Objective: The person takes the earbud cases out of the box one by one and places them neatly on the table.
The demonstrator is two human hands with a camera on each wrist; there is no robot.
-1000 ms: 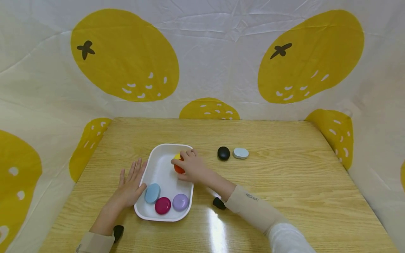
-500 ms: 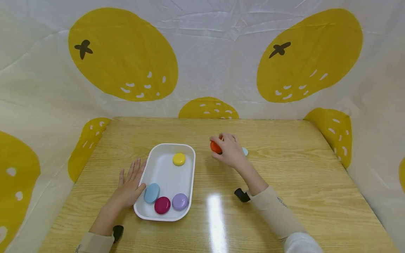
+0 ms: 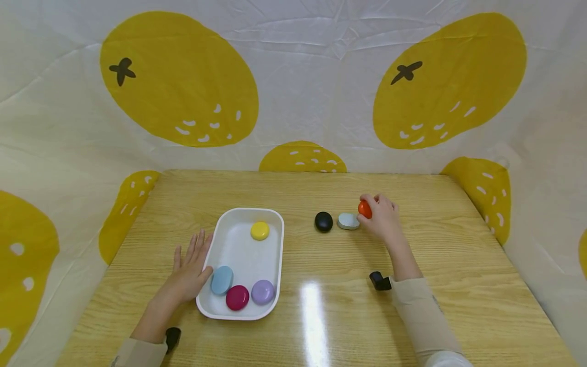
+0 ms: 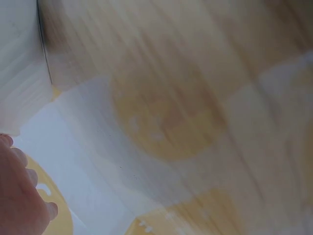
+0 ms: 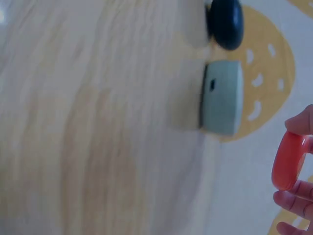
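My right hand (image 3: 382, 216) pinches a smooth red pebble-shaped piece (image 3: 365, 209) between thumb and fingers, just right of a pale grey-blue oval piece (image 3: 348, 221). In the right wrist view the red piece (image 5: 288, 160) shows edge-on in the fingertips. Left of the oval lies a glossy black round piece (image 3: 323, 221). With fingers stretched out, my left hand (image 3: 189, 272) rests along the left side of a white tray (image 3: 281, 255), thumb at its rim. Inside the tray are yellow (image 3: 260, 231), light blue (image 3: 222, 280), crimson (image 3: 237, 297) and lilac (image 3: 263, 292) pieces.
All of this stands on a wooden table (image 3: 458, 244). A white cloth with yellow fruit prints (image 3: 316, 92) hangs behind it and at both sides. Small black wrist mounts (image 3: 379, 281) stick out near the sleeves.
My right hand has lifted the red piece out of the tray and carried it right, over the black and grey-blue pieces, to beyond them. The left hand has stayed at the tray.
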